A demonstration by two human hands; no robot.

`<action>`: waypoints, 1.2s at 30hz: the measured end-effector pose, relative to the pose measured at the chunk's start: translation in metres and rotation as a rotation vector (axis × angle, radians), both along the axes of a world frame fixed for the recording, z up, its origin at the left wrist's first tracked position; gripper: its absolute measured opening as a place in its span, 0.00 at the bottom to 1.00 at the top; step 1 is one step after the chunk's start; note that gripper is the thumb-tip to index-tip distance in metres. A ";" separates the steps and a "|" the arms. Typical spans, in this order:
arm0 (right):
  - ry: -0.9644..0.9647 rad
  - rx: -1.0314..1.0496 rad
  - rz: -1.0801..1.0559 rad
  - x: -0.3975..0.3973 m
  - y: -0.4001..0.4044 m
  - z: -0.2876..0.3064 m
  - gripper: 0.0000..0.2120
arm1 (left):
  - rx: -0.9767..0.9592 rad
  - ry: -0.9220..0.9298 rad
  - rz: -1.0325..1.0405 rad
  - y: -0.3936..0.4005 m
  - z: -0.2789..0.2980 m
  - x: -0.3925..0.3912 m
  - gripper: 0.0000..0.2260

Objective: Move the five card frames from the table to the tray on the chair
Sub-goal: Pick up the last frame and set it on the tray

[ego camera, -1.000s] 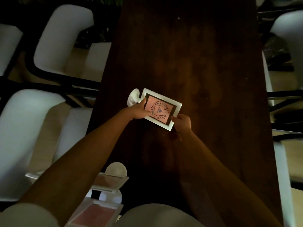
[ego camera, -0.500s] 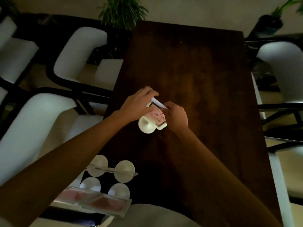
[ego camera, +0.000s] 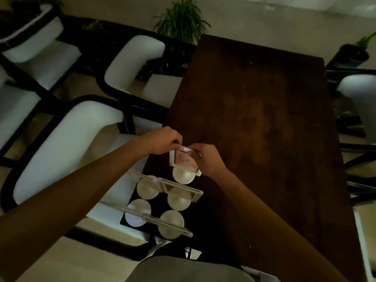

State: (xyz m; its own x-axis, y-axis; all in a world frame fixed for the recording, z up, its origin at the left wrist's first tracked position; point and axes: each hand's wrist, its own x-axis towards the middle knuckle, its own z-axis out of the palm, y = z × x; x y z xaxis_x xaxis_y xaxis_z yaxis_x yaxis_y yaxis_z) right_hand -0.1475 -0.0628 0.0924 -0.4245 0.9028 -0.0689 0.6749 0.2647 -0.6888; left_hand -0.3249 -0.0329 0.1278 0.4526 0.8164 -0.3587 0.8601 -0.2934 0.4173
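White plastic card frame [ego camera: 184,162] with a round foot, held by both hands at the left edge of the dark wooden table [ego camera: 264,123]; a pinkish patterned card shows behind its clear face; its round foot hangs at the lower end, over the far corner of the black tray [ego camera: 132,197]. Left hand [ego camera: 162,140] reaches in from the lower left, fingers curled down and pinched onto the upper left corner of the frame; right hand [ego camera: 206,158] comes from the lower right, fingers closed along the frame's right edge and upper corner; both grips are closed on this one frame, with the exact finger contacts blurred. Black tray lies on the seat of the near white chair [ego camera: 67,145] just beside the table's left edge; on it, two standing frames in a near row [ego camera: 157,219] and two in a far row [ego camera: 168,187], seen almost edge-on from above, each with a pale round foot; four frames in all can be counted on the tray. Held frame is just beyond the far row, whether touching the tray cannot be told. Second white chair [ego camera: 138,55] stands farther along the same side; potted plant [ego camera: 182,21] beyond the table's far end.
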 end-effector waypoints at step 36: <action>-0.041 -0.123 0.133 -0.051 -0.018 0.012 0.10 | 0.019 -0.096 0.140 -0.037 -0.022 -0.063 0.07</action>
